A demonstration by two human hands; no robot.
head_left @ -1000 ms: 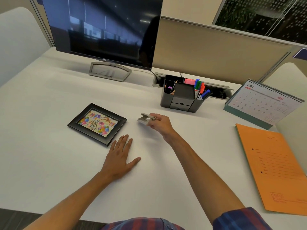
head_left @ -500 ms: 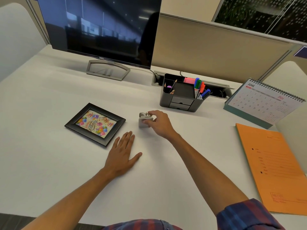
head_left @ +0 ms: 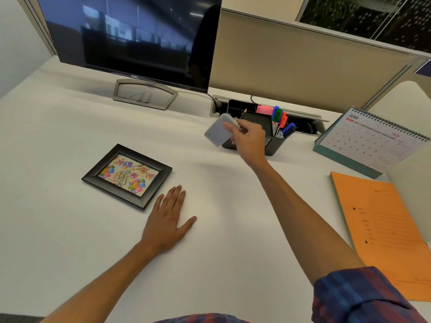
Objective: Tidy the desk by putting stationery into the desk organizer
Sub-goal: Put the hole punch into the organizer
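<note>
My right hand (head_left: pixel 249 138) pinches a small pale grey stapler-like object (head_left: pixel 218 132) and holds it in the air, just in front of the left side of the black desk organizer (head_left: pixel 276 145). The object is blurred. The organizer stands at the back of the white desk and holds several markers (head_left: pixel 279 121), a pencil (head_left: pixel 243 113) and pink sticky notes (head_left: pixel 264 109). My hand hides the organizer's front drawers. Flat on the desk, fingers straight, my left hand (head_left: pixel 166 220) rests beside a picture frame.
A black picture frame (head_left: pixel 127 176) lies left of centre. A monitor (head_left: pixel 130 38) on its stand (head_left: pixel 144 93) fills the back left. A desk calendar (head_left: pixel 370 141) and an orange folder (head_left: pixel 384 227) sit at the right. A cable slot (head_left: pixel 310 124) runs behind the organizer.
My right hand has lifted the grey object off the desk and carried it up and back toward the organizer. My left hand has stayed flat in place.
</note>
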